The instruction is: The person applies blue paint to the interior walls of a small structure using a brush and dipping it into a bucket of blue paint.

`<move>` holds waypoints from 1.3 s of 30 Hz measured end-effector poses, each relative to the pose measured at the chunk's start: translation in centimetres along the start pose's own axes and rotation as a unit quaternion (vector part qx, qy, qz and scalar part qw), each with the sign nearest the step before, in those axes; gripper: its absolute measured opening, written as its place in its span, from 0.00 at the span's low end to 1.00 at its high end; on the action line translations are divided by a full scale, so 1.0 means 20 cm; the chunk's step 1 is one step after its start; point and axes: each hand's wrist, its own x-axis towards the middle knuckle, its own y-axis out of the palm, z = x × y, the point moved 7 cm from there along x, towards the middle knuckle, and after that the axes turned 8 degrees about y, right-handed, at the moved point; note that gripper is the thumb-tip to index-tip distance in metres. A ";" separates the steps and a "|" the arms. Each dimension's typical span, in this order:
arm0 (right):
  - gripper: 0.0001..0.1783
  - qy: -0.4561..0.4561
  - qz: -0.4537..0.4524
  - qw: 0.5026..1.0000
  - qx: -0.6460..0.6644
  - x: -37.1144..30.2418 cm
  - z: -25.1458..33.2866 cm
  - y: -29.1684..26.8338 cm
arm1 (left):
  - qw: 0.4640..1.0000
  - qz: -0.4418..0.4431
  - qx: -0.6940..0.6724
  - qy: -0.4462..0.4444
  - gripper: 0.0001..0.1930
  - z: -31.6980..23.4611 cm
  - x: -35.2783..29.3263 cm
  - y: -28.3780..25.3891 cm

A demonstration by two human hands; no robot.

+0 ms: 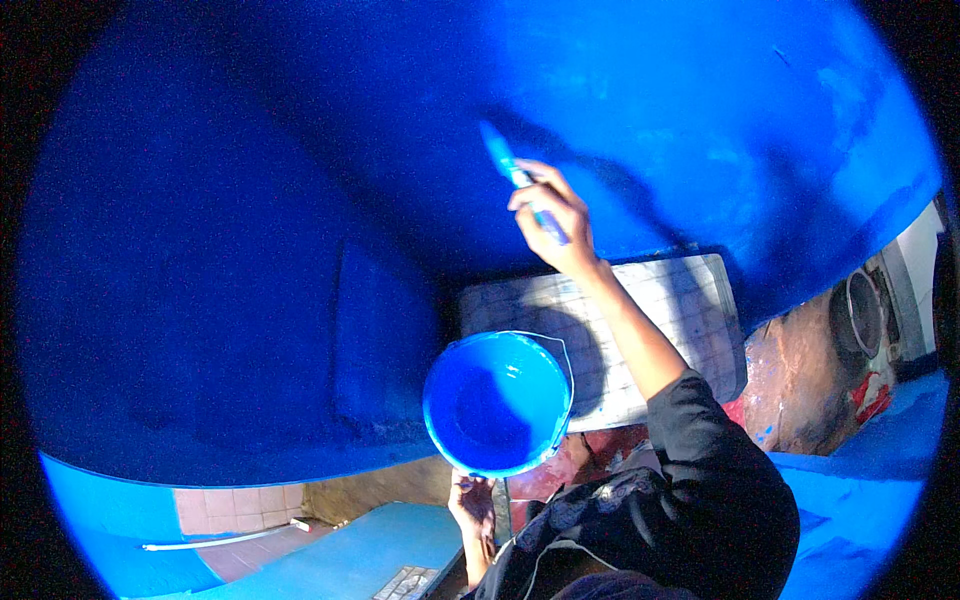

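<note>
My right hand point(552, 220) is closed round the handle of a paintbrush point(497, 150), its bristles pointing up and left at the blue wall point(620, 90). Whether the bristle tip touches the wall or stops just short of it, I cannot tell. Lower down, my left hand point(474, 503) holds a bucket point(436, 410) at its near side, and most of those fingers are hidden under it. Bright blue paint point(490, 405) coats the inside, and a thin wire handle point(569, 365) rests against the bucket's right side.
Behind the bucket, a pale tiled slab point(670, 290) sits low against the wall corner. Another dark blue wall point(200, 300) rises on the left. A blue flat surface point(340, 550) and a thin white pole point(225, 541) lie at lower left. A round grey container point(862, 312) stands at right.
</note>
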 end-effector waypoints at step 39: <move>0.08 -0.085 -0.076 0.991 -0.072 0.25 0.17 -0.08 | 1.000 -0.015 -0.007 -0.022 0.11 0.00 0.01 0.01</move>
